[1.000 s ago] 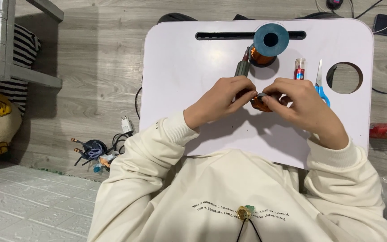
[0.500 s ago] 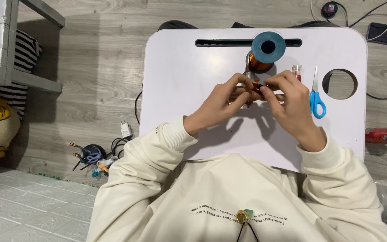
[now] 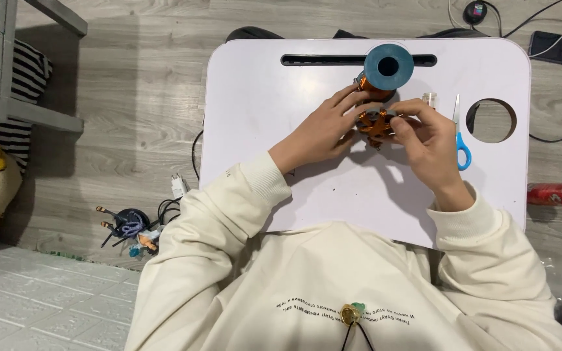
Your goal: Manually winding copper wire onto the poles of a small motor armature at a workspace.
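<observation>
Taking the blue-capped spool (image 3: pixel 387 67) of copper wire as landmark, the left hand (image 3: pixel 323 130) lies just below-left of it, fingers partly curled, tips pinching the small copper-wire piece (image 3: pixel 376 123). That piece sits directly below the spool, above the white lap table (image 3: pixel 261 97). The right hand (image 3: pixel 427 140), below-right, closes its fingertips on the piece's other side. Steady opposing pinches likely keep the wire from springing. Blue-handled scissors (image 3: pixel 461 140) lie farther right.
</observation>
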